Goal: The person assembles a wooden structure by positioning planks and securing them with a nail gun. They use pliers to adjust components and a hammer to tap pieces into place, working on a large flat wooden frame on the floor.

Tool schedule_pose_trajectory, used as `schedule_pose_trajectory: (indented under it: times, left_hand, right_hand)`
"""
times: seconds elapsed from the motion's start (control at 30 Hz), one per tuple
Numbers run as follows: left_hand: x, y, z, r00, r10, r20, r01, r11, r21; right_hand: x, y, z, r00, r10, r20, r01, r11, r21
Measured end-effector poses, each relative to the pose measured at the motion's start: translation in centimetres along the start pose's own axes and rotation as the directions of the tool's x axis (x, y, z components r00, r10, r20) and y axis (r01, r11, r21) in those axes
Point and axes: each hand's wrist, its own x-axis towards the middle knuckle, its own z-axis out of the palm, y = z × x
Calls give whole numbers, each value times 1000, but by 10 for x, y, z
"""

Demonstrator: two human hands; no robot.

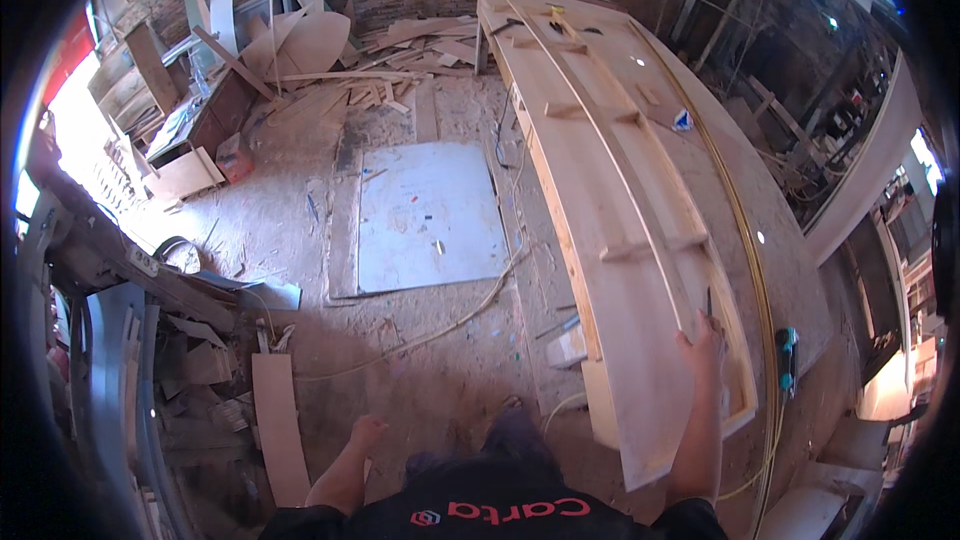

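My right hand (702, 342) is over the near end of a long wooden panel frame (640, 420) on my right. Its fingers are closed round a thin dark pencil-like stick (709, 302) that points up and away. The thumb side of that hand is close to the near end of a long narrow wood strip (610, 145), which runs lengthwise over short cross blocks (625, 251). My left hand (368, 430) hangs low over the floor at my left, away from the panel. Its fingers look curled in, and nothing shows in them.
A teal-and-black power tool (787, 360) lies right of the frame, near a yellow-edged strip (745, 230). A pale square board (430, 220) lies on the floor ahead, with a hose (450, 325) near it. Scrap wood (420, 45) piles up at the back; a loose plank (278, 420) is at left.
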Motion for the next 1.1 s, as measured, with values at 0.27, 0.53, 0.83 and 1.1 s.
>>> schedule_pose_trajectory:
  times: [0.27,0.53,0.83,1.1]
  left_hand:
    - [72,85,-25,1000,-3,-14,0,979,-206]
    - [151,193,-77,996,-87,3,85,959,-271]
    - [371,353,-177,953,300,-46,-301,916,-266]
    - [533,398,-329,895,430,-119,-446,859,-251]
  right_hand:
    - [105,-24,65,988,118,98,-98,977,-187]
    - [123,-64,34,940,17,340,-2,999,-44]
    - [97,-144,23,895,344,283,-267,923,-277]
    - [184,-281,59,943,329,49,-332,930,158]
